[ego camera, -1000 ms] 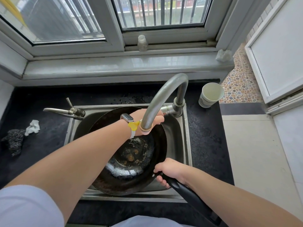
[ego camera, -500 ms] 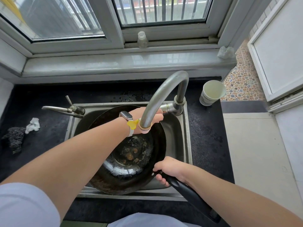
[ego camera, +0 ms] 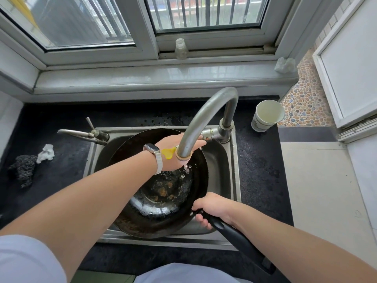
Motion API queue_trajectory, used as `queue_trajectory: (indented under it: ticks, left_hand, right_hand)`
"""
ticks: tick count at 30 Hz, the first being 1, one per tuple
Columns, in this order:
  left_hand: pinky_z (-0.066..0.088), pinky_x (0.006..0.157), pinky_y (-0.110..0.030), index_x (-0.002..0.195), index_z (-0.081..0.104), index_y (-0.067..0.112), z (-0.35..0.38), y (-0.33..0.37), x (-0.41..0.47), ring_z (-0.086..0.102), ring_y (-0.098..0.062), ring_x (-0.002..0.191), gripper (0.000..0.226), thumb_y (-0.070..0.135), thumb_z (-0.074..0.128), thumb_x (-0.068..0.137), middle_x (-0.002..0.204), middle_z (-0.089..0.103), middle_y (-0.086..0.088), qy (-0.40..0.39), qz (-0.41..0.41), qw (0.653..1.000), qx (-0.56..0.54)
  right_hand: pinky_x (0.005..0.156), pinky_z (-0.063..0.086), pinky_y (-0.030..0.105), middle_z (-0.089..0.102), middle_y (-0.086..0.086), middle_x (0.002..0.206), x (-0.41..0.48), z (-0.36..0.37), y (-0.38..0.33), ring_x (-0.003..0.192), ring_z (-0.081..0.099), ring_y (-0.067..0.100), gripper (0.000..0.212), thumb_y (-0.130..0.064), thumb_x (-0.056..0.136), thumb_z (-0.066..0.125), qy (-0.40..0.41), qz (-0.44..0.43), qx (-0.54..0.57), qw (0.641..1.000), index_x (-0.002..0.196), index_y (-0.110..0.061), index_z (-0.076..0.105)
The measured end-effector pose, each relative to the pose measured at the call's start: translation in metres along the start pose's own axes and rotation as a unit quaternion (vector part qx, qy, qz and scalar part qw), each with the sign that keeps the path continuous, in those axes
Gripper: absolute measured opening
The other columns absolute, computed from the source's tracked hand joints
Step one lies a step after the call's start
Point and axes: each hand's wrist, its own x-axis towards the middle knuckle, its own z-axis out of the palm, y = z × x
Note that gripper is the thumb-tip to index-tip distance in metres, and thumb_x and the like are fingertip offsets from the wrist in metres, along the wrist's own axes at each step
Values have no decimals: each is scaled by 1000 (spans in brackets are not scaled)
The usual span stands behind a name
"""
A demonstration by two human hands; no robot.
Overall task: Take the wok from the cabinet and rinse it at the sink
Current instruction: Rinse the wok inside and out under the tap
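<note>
**Wok (ego camera: 142,217) under the tap as the water starts**

Nearest, the right hand (ego camera: 212,207) is clamped round the black handle (ego camera: 234,235), holding the wok in the sink (ego camera: 231,180). Brown burnt-on bits and a shallow wet patch lie in its bottom. Further in, the left hand (ego camera: 173,154) reaches behind the tap (ego camera: 204,119) towards its lever. The spout hides the fingers, so whether they grip or only push cannot be told. Half a second ago nothing fell from the spout. Now drops spatter just below its mouth, so the water looks freshly turned on and the rinse is only beginning. Beyond, on the counter (ego camera: 261,170), a paper cup (ego camera: 267,115) leans, seemingly empty. On the window sill stands a small clear bottle (ego camera: 181,49), contents unclear.
</note>
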Motion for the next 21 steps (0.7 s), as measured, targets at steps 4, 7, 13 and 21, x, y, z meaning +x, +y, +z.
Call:
queue_trajectory:
  ticks: [4, 7, 13, 21]
  left_hand:
    - [45, 111, -49, 144, 51, 17, -1, -7, -34, 52, -30, 132, 45, 22, 48, 100, 146, 55, -10, 81, -46, 995, -25]
    - [46, 109, -50, 131, 63, 11, 12, -22, -67, 55, -30, 128, 35, 9, 60, 97, 136, 62, -10, 160, -123, 978, -49]
    - [44, 110, -50, 133, 65, 8, 43, -45, -141, 52, -33, 134, 43, 11, 70, 90, 141, 60, -14, 220, -274, 936, 1]
    - [26, 122, -52, 152, 43, 7, 72, -45, -207, 28, -34, 149, 59, 3, 55, 94, 161, 34, -17, 308, -453, 832, -88]
  right_hand:
    - [41, 35, 23, 52, 5, 54, 1, 3, -3, 41, 42, 17, 12, -12, 90, 51, 11, 1, -20, 1000, 79, -8, 48]
    - [41, 38, 22, 53, 4, 54, -2, 4, -11, 41, 44, 15, 11, -13, 90, 52, 15, -11, -49, 999, 80, -8, 51]
    - [41, 39, 24, 52, 4, 52, -9, 3, -32, 41, 44, 16, 19, -13, 91, 51, 28, -43, -89, 995, 72, -9, 52]
    - [40, 40, 22, 53, 5, 52, -20, 10, -54, 41, 45, 16, 15, -14, 92, 52, 72, -81, -126, 986, 79, -6, 54]
